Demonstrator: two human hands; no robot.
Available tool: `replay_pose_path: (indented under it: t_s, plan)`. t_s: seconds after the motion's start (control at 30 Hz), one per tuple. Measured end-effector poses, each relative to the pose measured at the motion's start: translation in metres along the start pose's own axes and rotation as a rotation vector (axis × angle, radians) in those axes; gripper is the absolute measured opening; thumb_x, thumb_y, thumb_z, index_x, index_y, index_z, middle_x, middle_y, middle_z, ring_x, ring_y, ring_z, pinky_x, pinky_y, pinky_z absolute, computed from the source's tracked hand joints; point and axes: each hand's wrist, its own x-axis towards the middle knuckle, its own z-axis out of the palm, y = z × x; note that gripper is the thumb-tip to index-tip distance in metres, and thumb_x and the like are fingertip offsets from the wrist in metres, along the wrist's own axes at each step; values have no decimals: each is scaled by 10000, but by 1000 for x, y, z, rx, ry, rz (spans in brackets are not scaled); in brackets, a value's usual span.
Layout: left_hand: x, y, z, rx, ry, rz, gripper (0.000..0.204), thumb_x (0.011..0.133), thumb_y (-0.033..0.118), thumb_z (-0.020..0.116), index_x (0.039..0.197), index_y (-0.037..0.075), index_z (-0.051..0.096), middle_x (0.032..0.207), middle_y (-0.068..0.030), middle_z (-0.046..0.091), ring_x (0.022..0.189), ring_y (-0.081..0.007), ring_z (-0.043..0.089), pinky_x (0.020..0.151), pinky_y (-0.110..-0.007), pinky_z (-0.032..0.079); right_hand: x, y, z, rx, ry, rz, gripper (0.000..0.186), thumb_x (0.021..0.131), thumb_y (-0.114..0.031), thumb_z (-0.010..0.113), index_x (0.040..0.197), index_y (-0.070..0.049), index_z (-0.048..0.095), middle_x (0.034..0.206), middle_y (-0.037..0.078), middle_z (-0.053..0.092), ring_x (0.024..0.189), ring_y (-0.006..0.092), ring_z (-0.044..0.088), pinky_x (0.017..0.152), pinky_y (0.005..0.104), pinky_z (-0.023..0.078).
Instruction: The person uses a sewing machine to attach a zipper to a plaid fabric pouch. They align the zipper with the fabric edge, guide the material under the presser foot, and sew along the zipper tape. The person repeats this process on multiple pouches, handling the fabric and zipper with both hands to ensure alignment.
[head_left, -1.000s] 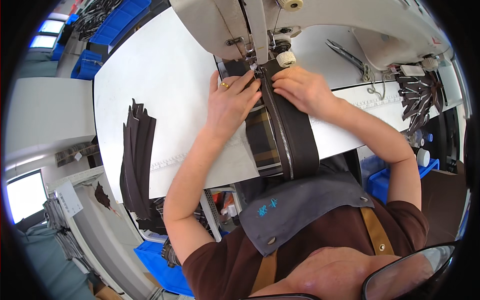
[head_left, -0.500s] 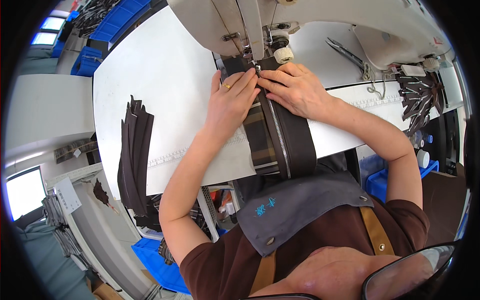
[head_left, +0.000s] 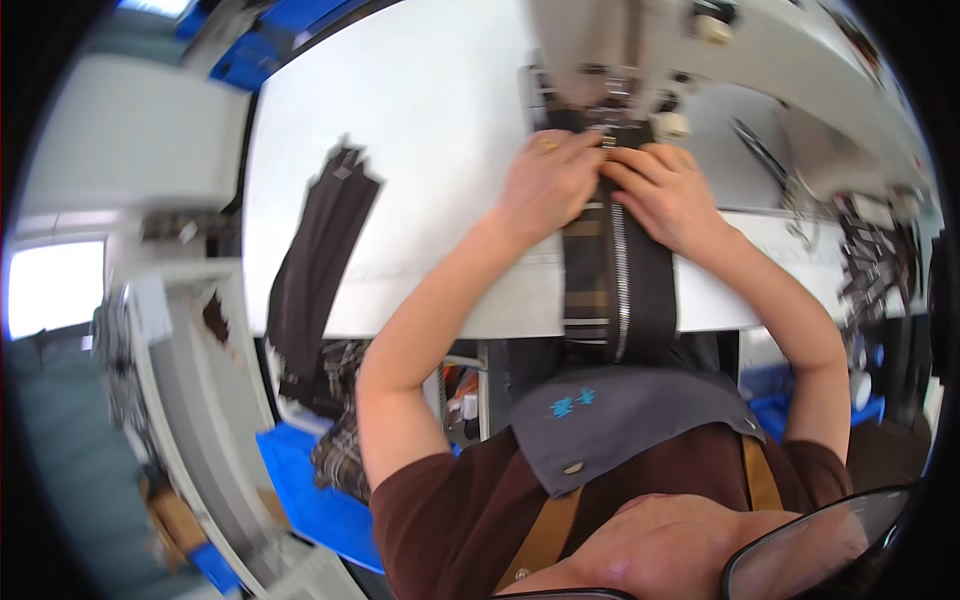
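A metal zipper (head_left: 622,270) runs lengthwise between plaid fabric (head_left: 585,290) and a plain dark strip (head_left: 652,290), its far end by the presser foot of a white sewing machine (head_left: 780,65). My left hand (head_left: 553,182) rests on the left of the work, fingers bent together and tips at the zipper's far end. From the other side, my right hand (head_left: 668,190) pinches the zipper's edge, fingertips nearly touching the left ones. The near end of the work hangs over the table edge toward my apron (head_left: 640,410). Motion blurs the needle area.
On the white table (head_left: 430,120) lies a stack of dark fabric strips (head_left: 318,260) to the left. Dark metal tweezers (head_left: 762,152) and loose cord lie right of the machine head. A bundle of zippers (head_left: 868,265) hangs at far right. Blue bins (head_left: 325,510) stand below.
The view has shifted, so table and machine appear farther right. My left fingers, flatter on the fabric before, are now bent closer to the zipper. My right hand still pinches it.
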Motion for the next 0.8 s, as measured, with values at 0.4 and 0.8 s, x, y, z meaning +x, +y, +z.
replay_pose_path:
  t_s: [0.4,0.8]
  plan:
    - [-158,-63,-185,758,318,-766,146,856,153,576,907,19,605,889,-125,656,834,-316,626,744,-411,471,-1,-2,-2,15,-76,-15,353,796,-109,627,1144,-66,589,1183,55,558,991,267,514,878,370,410]
    - [-149,33,-136,-115,262,-831,154,840,53,621,969,-18,669,997,-147,679,934,-202,648,782,-294,501,1,1,-1,9,6,-40,316,770,-142,668,1076,-77,629,1105,35,595,933,235,543,781,354,458]
